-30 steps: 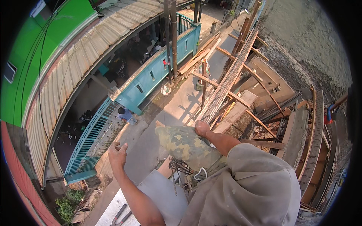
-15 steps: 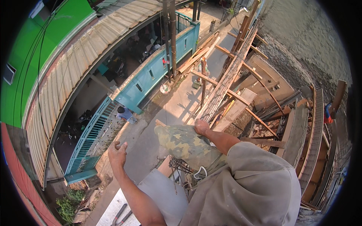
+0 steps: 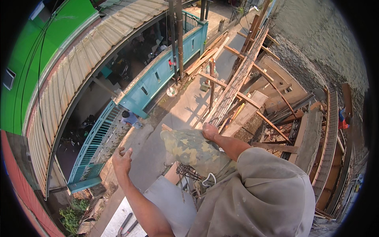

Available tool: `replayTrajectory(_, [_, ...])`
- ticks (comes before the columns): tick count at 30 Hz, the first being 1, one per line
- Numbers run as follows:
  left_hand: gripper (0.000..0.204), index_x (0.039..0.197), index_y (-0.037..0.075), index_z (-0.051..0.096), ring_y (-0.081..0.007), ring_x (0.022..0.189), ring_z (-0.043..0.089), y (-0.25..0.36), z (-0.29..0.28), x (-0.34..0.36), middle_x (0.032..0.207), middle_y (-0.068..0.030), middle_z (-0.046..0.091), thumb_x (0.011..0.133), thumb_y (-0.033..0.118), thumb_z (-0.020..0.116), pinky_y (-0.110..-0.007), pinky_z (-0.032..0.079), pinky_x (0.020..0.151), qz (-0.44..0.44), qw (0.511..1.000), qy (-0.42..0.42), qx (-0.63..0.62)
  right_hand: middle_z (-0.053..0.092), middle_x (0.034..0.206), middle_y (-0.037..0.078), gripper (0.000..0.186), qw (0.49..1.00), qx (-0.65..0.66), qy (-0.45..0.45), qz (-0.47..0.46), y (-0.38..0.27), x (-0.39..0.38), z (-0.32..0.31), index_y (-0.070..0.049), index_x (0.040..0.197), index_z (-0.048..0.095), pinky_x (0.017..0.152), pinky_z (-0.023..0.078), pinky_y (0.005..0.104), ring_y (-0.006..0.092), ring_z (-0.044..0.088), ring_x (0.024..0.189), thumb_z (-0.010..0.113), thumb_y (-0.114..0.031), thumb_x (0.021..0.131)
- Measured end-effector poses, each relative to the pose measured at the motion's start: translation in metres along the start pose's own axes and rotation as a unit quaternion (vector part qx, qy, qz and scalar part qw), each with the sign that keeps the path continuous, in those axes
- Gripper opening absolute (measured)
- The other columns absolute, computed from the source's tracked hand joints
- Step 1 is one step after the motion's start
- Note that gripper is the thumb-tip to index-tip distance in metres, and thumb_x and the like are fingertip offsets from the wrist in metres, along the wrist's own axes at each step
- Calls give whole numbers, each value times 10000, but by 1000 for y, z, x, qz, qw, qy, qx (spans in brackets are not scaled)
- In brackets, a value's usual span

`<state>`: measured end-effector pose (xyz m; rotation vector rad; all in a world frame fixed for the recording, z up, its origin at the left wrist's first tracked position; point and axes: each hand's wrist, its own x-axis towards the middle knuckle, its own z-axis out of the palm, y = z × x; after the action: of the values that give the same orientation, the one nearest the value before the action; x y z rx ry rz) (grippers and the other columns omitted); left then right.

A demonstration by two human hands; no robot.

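My left hand (image 3: pixel 122 160) is raised at the left, its fingers loosely bent and apart, with nothing visible in them. My right hand (image 3: pixel 209 131) rests by my knee in camouflage trousers (image 3: pixel 195 150), its fingers curled. Whatever those fingers may hold is hidden. Just beyond that hand lies the near end of a long steel rebar cage (image 3: pixel 233 93). Below my knee, a tangle of thin rods or wires (image 3: pixel 185 172) shows beside a grey sheet (image 3: pixel 171 203). Dark-handled pliers or cutters (image 3: pixel 126 226) lie on a pale board at the bottom edge. A white loop (image 3: pixel 209 180) hangs near my waist.
Far below runs a street (image 3: pixel 154 158), with a person in blue (image 3: pixel 130 118) by a teal gate (image 3: pixel 92 146). Wooden beams (image 3: pixel 246 100) cross under the cage. Formwork (image 3: pixel 308 146) stands at the right. Two poles (image 3: pixel 180 43) rise ahead.
The view has shifted very slightly. Both hands keep nearly the same pose and place, and nothing has been picked up or let go.
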<state>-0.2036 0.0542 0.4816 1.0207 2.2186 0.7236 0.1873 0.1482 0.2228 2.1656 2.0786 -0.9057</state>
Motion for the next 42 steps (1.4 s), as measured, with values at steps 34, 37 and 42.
replayTrajectory(34, [497,1168,-76,594,-187,636,638,5,-2,-2,782,-138,654,802,233,728,-310,510,599,-15,1000,-2,8,663,886,266,218,999,8,29,-21,9,7,14,-1,928,597,772,515,520,449,643,885,516,-192,859])
replayTrajectory(37, [505,1178,-71,592,-190,635,639,3,-3,-1,791,-139,655,801,237,729,-311,508,603,-19,1000,-3,12,664,891,263,218,999,-6,12,-32,9,10,14,0,932,600,769,517,518,446,644,888,522,-186,850])
replayTrajectory(42, [509,1181,-70,589,-192,634,640,0,1,3,798,-141,657,802,239,732,-311,510,593,-19,1000,-9,2,666,898,255,222,997,-41,15,-57,20,14,20,1,942,603,769,519,515,439,645,897,523,-183,847])
